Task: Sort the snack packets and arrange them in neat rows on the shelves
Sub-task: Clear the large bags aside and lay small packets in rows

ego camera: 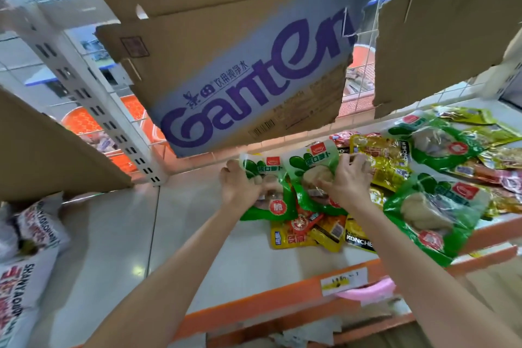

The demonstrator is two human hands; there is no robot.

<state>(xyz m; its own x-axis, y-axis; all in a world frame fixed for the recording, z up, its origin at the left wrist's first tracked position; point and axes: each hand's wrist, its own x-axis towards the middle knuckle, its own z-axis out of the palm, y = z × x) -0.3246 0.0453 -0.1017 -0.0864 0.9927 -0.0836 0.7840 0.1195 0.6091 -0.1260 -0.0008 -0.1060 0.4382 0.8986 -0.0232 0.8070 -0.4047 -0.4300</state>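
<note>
While the left hand [240, 185] grips one green packet [265, 200], the right hand [348, 178] pinches a second green packet [310, 169] just beside it, near the shelf's [226, 263] back edge.

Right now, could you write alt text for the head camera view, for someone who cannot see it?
Two bare hands, left hand and right hand, each grip a green snack packet on a white shelf, beside a jumble of green and yellow packets. A Ganten cardboard box hangs overhead.

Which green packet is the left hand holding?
The leftmost green packet, beside the bare shelf. The left hand grips it; the right hand holds its neighbour, and two more green ones lie untouched farther right.
</note>
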